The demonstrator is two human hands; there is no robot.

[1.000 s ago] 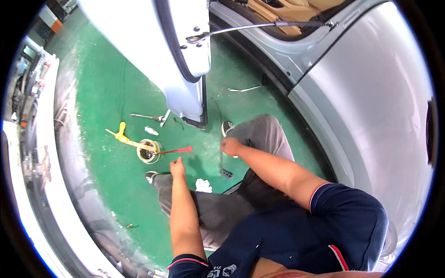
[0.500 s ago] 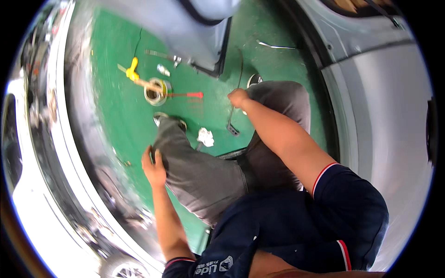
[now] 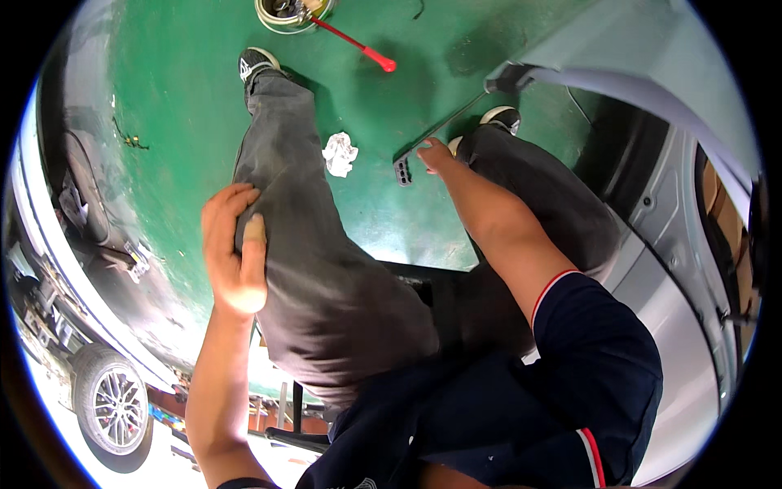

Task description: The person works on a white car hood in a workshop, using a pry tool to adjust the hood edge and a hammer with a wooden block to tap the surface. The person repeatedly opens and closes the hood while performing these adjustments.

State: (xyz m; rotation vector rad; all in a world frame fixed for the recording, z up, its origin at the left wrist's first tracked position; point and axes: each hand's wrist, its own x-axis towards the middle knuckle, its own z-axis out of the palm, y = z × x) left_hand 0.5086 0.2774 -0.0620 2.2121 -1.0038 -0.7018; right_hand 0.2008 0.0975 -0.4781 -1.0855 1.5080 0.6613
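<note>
A long, thin dark metal bar point(image 3: 444, 130) with a small blocky, slotted end point(image 3: 401, 170) lies slanting on the green painted floor point(image 3: 187, 98), its far end running up toward one o'clock under the edge of the silver car door point(image 3: 619, 57). The right hand point(image 3: 436, 155) sits at its lower part, fingers curled down over the bar — whether they truly clamp it cannot be told from here. Just at nine o'clock of that hand lies a crumpled white rag point(image 3: 340, 154), apart from the bar.

The left hand point(image 3: 235, 248) rests on the left thigh of the grey trousers point(image 3: 326, 269), fingers spread and bent over the cloth, holding nothing else.

At twelve o'clock, well apart from both hands, stands a round metal tin point(image 3: 287, 12) with a red-handled tool point(image 3: 358, 45) sticking out of it. A dark shoe point(image 3: 254, 61) points that way. At seven o'clock a spoked car wheel point(image 3: 110, 403) shows — part of a neighbouring vehicle.
</note>
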